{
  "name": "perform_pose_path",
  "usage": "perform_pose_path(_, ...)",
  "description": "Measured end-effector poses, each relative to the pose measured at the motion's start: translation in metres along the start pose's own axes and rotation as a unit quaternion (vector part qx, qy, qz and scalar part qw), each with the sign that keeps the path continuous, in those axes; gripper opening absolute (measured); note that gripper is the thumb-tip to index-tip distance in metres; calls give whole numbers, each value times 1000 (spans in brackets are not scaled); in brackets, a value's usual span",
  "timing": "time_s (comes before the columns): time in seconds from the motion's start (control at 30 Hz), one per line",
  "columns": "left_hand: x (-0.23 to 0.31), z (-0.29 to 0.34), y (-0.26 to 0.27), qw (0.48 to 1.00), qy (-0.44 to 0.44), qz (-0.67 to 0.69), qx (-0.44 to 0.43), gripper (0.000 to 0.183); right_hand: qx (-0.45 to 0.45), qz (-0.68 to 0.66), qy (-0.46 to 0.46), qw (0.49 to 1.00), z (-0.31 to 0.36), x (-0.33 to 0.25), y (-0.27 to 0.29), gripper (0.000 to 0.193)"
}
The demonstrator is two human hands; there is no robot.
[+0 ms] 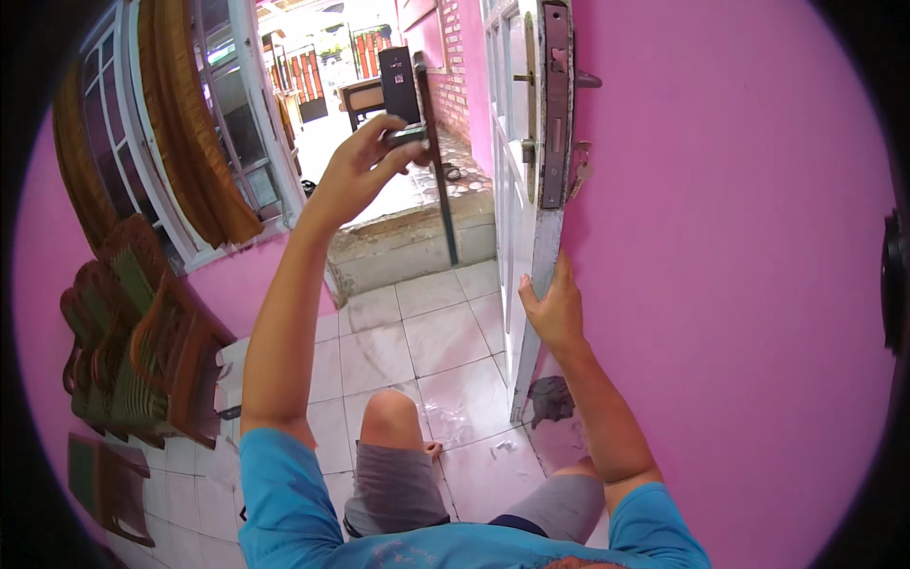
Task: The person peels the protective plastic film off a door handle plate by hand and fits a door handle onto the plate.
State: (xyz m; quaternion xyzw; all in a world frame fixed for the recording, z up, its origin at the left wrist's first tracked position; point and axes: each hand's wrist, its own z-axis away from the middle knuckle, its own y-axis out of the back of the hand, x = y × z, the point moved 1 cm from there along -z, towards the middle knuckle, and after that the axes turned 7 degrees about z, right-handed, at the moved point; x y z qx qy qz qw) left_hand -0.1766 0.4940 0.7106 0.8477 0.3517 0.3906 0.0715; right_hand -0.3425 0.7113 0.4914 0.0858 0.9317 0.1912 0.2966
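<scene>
My left hand (365, 171) is raised in front of the open doorway, with its fingers closed on the lever of a door handle (440, 190). The handle's long, narrow dark backplate hangs almost upright from it, slightly blurred. My right hand (556, 308) grips the edge of a white door (531, 313) below the lock, thumb on one face and fingers on the other. A long mortise lock (555, 123) sits in the door's edge above that hand. Keys (581, 174) hang from the lock cylinder, and a lever (589, 82) sticks out on the wall side.
A raised step (417, 237) crosses the doorway. Wooden chairs (142, 332) stand at the left under a curtained window (227, 104). A grey cloth (551, 400) lies by the door's foot, and white scraps (503, 448) lie on the tiles. A tall dark box (398, 83) stands outside.
</scene>
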Motion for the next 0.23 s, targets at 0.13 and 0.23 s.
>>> perform_pose_path(0.13,-16,-40,-14,997,-42,50,-29,27,-11,-7,-8,1000,-1,8,-4,75)
perform_pose_path(0.23,-21,-60,-21,996,-17,77,-36,31,-35,10,-29,999,1,9,-1,84)
